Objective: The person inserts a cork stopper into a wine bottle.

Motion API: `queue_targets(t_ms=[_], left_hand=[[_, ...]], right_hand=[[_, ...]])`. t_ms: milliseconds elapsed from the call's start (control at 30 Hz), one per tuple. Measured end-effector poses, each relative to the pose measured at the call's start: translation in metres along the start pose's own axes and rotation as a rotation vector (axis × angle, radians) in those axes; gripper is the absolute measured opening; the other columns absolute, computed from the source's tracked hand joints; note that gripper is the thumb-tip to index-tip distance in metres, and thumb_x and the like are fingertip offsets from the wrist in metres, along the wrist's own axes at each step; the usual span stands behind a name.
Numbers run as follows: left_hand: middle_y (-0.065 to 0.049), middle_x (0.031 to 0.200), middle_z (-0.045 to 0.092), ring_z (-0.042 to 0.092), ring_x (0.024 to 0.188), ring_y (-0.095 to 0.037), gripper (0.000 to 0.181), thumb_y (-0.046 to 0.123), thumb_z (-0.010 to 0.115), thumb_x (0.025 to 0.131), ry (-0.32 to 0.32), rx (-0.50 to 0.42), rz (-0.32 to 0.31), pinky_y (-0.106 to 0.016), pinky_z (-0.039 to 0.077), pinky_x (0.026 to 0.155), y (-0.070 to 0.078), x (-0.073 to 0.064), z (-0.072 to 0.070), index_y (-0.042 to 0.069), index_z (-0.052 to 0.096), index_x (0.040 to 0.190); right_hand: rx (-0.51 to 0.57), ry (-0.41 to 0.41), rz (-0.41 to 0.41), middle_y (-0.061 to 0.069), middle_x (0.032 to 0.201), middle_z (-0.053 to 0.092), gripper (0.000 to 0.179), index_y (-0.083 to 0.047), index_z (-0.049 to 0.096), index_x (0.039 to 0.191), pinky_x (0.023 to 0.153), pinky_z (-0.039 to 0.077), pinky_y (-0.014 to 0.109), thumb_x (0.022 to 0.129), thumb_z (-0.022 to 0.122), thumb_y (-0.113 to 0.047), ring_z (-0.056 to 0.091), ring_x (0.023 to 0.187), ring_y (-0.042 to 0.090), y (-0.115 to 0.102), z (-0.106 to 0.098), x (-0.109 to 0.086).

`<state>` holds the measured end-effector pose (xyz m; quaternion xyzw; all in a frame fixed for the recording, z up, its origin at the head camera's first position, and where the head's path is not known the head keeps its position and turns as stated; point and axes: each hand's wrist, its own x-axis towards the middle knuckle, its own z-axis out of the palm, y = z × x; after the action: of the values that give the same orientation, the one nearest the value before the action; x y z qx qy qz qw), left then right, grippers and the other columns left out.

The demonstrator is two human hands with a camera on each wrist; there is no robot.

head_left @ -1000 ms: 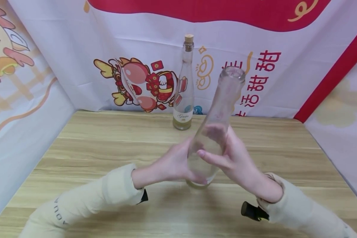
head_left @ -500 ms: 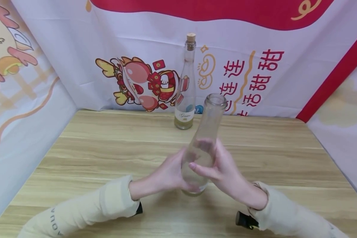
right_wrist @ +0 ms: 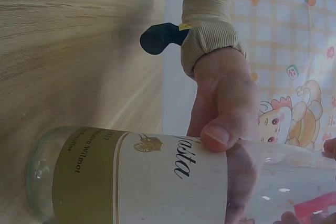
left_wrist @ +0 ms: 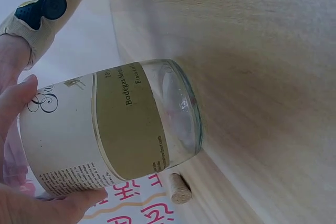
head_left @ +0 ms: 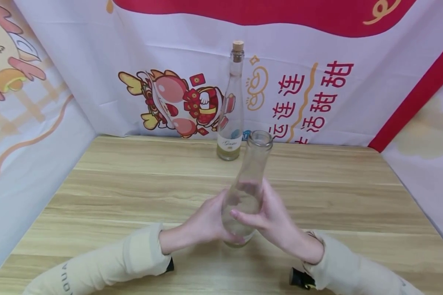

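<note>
A clear, uncorked glass wine bottle [head_left: 252, 172] leans slightly rightward at the middle of the table. My left hand [head_left: 208, 221] grips its lower body from the left, and my right hand [head_left: 277, 221] holds it from the right with the thumb across the near side. In the right wrist view the bottle's cream and gold label [right_wrist: 152, 177] faces the camera. Whether its base touches the wood cannot be told. Farther back stands a second wine bottle [head_left: 229, 119], upright, stoppered with a cork [head_left: 238, 46] and holding a little yellowish liquid.
A loose cork [left_wrist: 179, 188] is on the table beyond the held bottle, hidden in the head view. The wooden table [head_left: 114, 184] ends at a printed cloth backdrop [head_left: 162, 37], with cloth sides left and right. Small black devices [head_left: 299, 278] hang under both cuffs.
Both hands have brought the bottle down and toward me, slightly left. Its mouth has dropped well lower in the head view. The corked bottle stays put.
</note>
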<state>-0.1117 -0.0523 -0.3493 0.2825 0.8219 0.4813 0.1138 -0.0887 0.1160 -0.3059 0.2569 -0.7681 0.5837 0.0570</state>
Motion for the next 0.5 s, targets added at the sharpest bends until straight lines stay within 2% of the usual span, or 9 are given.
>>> queue_targets(t_ms=[200,333,500], left_hand=[[-0.009,0.120,0.055,0.053,0.108,-0.025,0.092,0.021,0.089,0.049,-0.005,-0.019,0.017,-0.042,0.043,0.092,-0.0027,0.0000,0.0006,0.010,0.041,0.127],[-0.005,0.120,0.055,0.054,0.108,-0.020,0.093,0.026,0.089,0.049,-0.010,-0.038,-0.014,-0.038,0.043,0.092,-0.0032,0.0004,0.0005,0.014,0.041,0.127],[0.001,0.116,0.058,0.055,0.104,-0.015,0.090,0.030,0.088,0.051,0.009,-0.049,-0.017,-0.033,0.043,0.089,-0.0006,0.0004,-0.0008,0.020,0.041,0.127]], right_hand=[[-0.024,0.012,-0.020,0.020,0.114,0.057,0.057,0.001,0.041,0.119,0.079,0.052,0.033,0.071,0.073,0.002,0.056,0.106,0.030,0.0026,0.0013,-0.0011],[-0.029,0.007,0.004,0.020,0.116,0.056,0.057,-0.001,0.041,0.120,0.080,0.052,0.037,0.072,0.073,0.000,0.056,0.106,0.030,0.0022,0.0014,-0.0020],[-0.053,-0.018,0.000,0.016,0.118,0.055,0.057,-0.003,0.042,0.122,0.086,0.048,0.043,0.073,0.073,-0.002,0.054,0.109,0.027,0.0011,-0.0002,-0.0022]])
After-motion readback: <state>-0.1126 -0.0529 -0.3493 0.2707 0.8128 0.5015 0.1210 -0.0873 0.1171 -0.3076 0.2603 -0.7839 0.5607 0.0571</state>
